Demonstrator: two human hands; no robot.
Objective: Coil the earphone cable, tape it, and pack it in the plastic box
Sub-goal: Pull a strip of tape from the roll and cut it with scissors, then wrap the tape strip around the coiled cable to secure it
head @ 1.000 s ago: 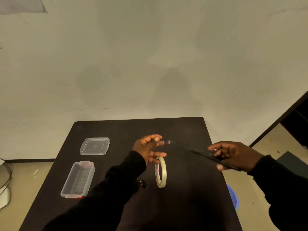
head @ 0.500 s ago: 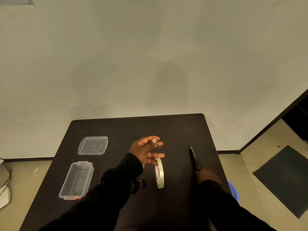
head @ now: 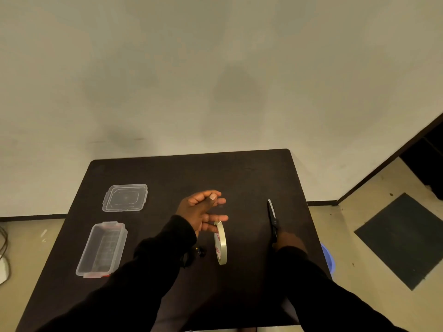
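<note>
On the dark table, my left hand hovers with thumb pressed against the index fingertip. A roll of clear tape hangs on edge from its lower fingers. Small black earphone parts peek out beside my left sleeve; the rest of the cable is hidden. The clear plastic box lies open at the left, its lid flat on the table behind it. My right hand covers the handles of black scissors, which lie on the table pointing away from me.
A wall rises right behind the table's far edge. A blue round object sits on the floor by the table's right edge, and a dark mat lies further right. A cable and a white object are at the left.
My right hand swung the scissors from mid-air near the left hand down to the table on the right. The left hand and tape roll have hardly moved.
</note>
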